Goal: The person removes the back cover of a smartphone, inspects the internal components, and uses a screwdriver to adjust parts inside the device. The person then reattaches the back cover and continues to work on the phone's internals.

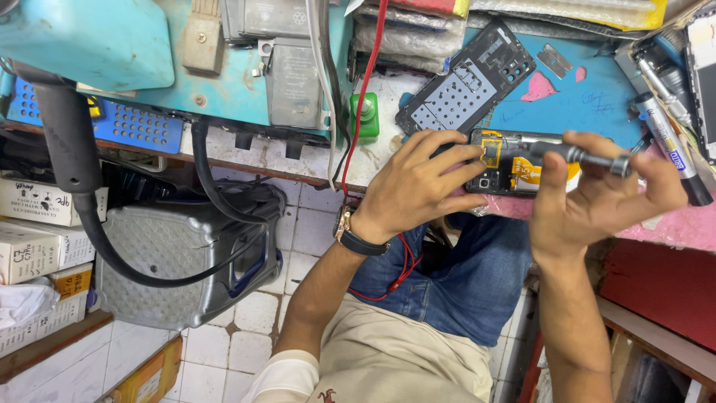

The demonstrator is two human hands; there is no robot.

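Our left hand pinning the opened phone at the surface edge, our right hand gripping a screwdriver over it, back cover just behind, marker to the right.

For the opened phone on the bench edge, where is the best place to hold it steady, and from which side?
Hold the opened phone by its long edges at the end nearest the left hand, coming from that side. It lies flat with its insides up, and the screwdriver in the right hand works over the other end.
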